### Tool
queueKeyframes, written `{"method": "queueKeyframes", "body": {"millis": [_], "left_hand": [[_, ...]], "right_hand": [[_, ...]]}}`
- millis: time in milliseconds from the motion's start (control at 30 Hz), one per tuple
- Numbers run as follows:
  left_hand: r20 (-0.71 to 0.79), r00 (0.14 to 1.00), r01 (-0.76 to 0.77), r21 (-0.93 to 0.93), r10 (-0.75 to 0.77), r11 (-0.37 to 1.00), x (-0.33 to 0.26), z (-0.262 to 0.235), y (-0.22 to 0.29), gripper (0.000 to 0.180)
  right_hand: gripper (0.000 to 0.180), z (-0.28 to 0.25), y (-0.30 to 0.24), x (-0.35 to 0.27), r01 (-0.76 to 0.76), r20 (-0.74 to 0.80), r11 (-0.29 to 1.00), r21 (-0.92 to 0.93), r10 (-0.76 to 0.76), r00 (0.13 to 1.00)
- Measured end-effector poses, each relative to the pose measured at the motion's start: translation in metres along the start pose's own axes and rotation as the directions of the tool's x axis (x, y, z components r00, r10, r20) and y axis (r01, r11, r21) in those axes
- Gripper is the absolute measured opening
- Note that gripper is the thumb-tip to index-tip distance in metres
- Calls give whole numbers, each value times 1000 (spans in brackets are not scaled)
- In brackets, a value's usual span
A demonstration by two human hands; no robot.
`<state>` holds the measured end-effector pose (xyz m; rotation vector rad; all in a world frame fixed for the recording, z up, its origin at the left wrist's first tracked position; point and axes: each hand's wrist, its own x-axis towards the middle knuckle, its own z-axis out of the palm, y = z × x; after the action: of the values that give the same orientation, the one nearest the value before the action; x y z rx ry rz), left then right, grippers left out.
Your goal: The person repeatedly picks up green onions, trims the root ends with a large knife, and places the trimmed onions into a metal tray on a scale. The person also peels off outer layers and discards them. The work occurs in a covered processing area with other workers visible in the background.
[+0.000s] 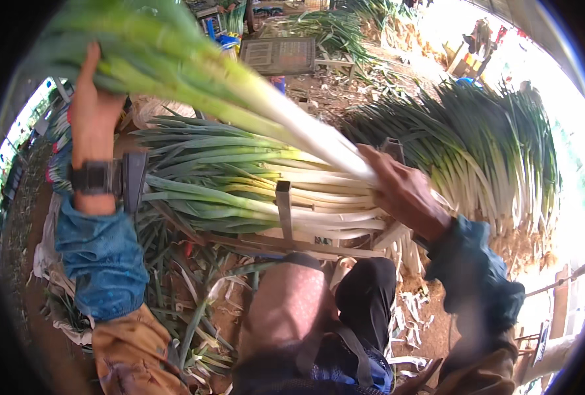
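Observation:
A bunch of long green onions [240,82] slants across the upper view, its leaves blurred at the far left and its white ends toward the middle right. My left hand [97,99] grips the leafy part, thumb showing and the other fingers mostly hidden. At the white ends, my right hand [404,189] is closed around the stems. Below the bunch, more green onions [240,191] lie sideways on a low rack [259,242], leaves to the left and white stems to the right. A square metal post [284,210] rises at the rack's near side.
A large heap of green onions [490,145] leans at the right, white ends down. Farther back are a grey crate [278,55] and another leafy pile [332,29]. Stripped leaves [203,329] litter the ground by my legs. A dark watch [96,178] is on my left wrist.

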<state>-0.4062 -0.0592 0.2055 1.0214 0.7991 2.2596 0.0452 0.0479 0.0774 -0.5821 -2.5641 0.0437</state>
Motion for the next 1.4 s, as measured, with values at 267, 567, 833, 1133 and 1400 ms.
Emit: {"method": "queueKeyframes", "body": {"millis": [267,567,833,1133,1400], "left_hand": [[-381,727,679,519,-571,518,-41,-130,-71,51],[528,628,-686,723,-572,-85,-112,-23,-249,57],[801,455,-853,518,-389,69,-146,-36,-255,13],[621,684,-638,764,-383,100,-173,-28,-266,16],[659,674,-687,725,-333,43,-183,-39,-274,21]], "right_hand": [[59,151,86,-12,-145,459,981,-131,189,868],[52,137,86,-46,-79,418,969,-234,174,892],[55,126,68,-64,-30,167,961,-275,79,983],[66,129,39,-43,-215,23,961,-173,222,975],[40,208,64,-4,-417,103,897,-149,433,895]]}}
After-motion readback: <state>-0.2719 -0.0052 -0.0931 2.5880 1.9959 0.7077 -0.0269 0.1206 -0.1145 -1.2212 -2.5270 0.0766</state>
